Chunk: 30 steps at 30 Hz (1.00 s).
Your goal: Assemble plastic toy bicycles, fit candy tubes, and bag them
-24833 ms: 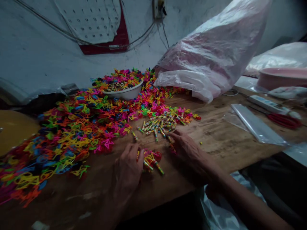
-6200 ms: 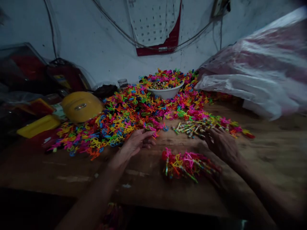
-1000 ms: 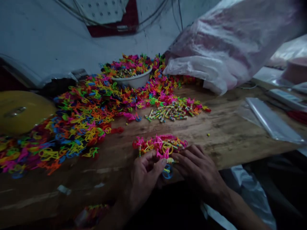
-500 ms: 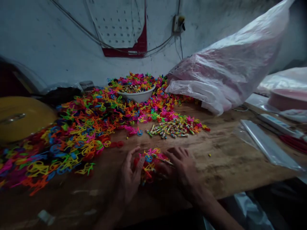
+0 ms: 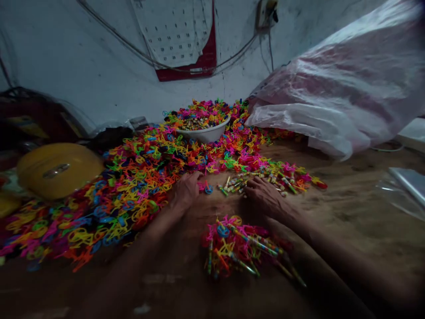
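Note:
My left hand reaches to the right edge of a big heap of colourful plastic pieces, beside a pink and blue piece. Its fingers are bent together and their tips are hidden among the pieces. My right hand lies over a small pile of short patterned sticks, fingers curled down into it. What either hand pinches is hidden. Nearer to me, between my forearms, lies a loose bunch of colourful plastic pieces with patterned sticks.
A white bowl heaped with pieces and sticks stands at the back. To its right leans a large plastic bag. A yellow rounded object sits at left, and clear plastic sleeves lie at right on the wooden table.
Both hands have left the bunch near me and moved forward, the left to the heap's edge, the right onto the stick pile. The bunch now lies on the table. The view has shifted left.

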### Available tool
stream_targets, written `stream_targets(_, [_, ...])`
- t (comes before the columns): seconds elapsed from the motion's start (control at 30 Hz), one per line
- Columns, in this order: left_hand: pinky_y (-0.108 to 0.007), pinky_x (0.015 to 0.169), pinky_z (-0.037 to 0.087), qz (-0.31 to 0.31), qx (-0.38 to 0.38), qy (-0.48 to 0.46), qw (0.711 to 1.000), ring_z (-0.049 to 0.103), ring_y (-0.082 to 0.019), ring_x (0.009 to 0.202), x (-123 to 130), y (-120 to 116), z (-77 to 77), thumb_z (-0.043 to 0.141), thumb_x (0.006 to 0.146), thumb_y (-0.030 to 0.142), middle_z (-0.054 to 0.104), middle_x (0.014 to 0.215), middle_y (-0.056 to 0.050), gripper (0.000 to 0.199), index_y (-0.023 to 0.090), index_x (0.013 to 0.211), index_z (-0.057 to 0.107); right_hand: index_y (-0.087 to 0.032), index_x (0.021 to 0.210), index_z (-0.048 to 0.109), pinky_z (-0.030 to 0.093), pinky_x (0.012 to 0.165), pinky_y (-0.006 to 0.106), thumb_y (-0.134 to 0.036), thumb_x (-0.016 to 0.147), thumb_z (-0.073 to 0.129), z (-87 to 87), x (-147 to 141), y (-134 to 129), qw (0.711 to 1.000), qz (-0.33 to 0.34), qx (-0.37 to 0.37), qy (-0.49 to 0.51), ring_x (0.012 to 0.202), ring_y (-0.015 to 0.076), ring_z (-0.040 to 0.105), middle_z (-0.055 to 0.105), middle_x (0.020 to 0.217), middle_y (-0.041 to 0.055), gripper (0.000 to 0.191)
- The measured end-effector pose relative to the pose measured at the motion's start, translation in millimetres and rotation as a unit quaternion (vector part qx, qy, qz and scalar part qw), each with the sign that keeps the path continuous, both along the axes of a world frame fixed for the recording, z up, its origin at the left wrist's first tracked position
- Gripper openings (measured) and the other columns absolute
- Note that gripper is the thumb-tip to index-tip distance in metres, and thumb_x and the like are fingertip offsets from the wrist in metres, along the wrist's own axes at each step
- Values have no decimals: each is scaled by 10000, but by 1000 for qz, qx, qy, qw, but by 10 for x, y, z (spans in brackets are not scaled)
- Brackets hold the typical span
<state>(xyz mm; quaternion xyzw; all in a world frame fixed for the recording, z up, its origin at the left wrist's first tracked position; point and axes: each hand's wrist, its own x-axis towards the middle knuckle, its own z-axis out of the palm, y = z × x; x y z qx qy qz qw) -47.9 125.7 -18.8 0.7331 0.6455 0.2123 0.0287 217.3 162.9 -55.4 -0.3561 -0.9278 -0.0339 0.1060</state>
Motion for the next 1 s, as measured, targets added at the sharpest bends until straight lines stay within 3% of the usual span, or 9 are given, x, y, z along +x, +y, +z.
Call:
stream_targets(0.13, [-379, 938, 397, -57, -39, 56, 996, 520, -255, 1037, -100, 211, -187, 552, 662, 106, 616, 1118, -78, 373, 178, 1021, 624, -191, 908, 632, 302, 829, 358, -150, 863, 480, -34, 73, 16, 1000, -3, -3, -10, 952, 233, 446, 569, 1004, 102, 164])
stream_targets(0.3, [-394, 883, 404, -31, -32, 43, 998, 530, -261, 968, -89, 234, -298, 553, 725, 202, 634, 992, -106, 212, 153, 918, 627, -186, 858, 595, 325, 800, 358, -222, 848, 512, 145, 84, -89, 999, -6, 15, 30, 918, 227, 468, 564, 950, 86, 92])
stream_targets(0.4, [-350, 803, 427, -9, -21, -3, 1000, 561, -237, 877, -148, 139, -252, 581, 726, 259, 649, 898, -77, 170, 172, 869, 611, -165, 905, 530, 368, 701, 301, -214, 873, 472, 272, 114, -353, 980, -33, 20, 194, 757, 168, 492, 564, 835, 52, 83])
stream_targets(0.53, [-303, 691, 437, 48, -4, -102, 994, 600, -215, 780, -248, -81, -106, 600, 720, 351, 652, 792, -48, 200, 186, 832, 584, -166, 939, 507, 353, 511, 231, -235, 901, 453, 425, 135, -920, 933, -69, -70, 345, 547, 100, 453, 531, 716, -2, 95])
stream_targets(0.67, [-250, 522, 447, 62, -36, -232, 970, 618, -161, 615, -130, -438, 127, 498, 792, 479, 682, 782, -45, 328, 173, 897, 554, -191, 1081, 558, 471, 651, 256, -225, 884, 517, 568, 27, -1455, 916, -63, -66, 389, 742, 139, 602, 638, 891, 38, 204])
stream_targets(0.73, [-226, 433, 437, 39, -73, -340, 937, 612, -142, 564, 59, -678, 239, 482, 810, 489, 689, 826, -51, 334, 172, 910, 517, -212, 1127, 564, 493, 779, 292, -202, 867, 549, 599, -64, -1613, 907, -39, -40, 417, 903, 170, 622, 654, 1025, 51, 261])
stream_targets(0.83, [-207, 364, 441, 5, -161, -560, 813, 589, -126, 499, 420, -1056, 327, 628, 741, 415, 677, 766, -25, 305, 177, 847, 468, -220, 1089, 599, 499, 811, 308, -186, 877, 529, 552, -172, -1723, 894, -21, -66, 443, 931, 175, 622, 663, 1021, 44, 226])
stream_targets(0.9, [-240, 412, 508, 2, -217, -631, 745, 592, -124, 506, 630, -1263, 324, 695, 699, 331, 661, 715, -6, 312, 168, 837, 468, -213, 1081, 605, 503, 799, 306, -178, 890, 493, 476, -186, -1767, 886, -27, -107, 451, 912, 169, 622, 661, 1004, 46, 224])
stream_targets(1.0, [-273, 541, 566, -15, -278, -675, 683, 641, -147, 653, 817, -1443, 278, 686, 727, 242, 673, 795, -33, 272, 146, 914, 514, -208, 1113, 585, 488, 848, 320, -171, 891, 472, 378, -112, -1847, 881, -50, -135, 451, 963, 179, 605, 643, 1050, 64, 251])
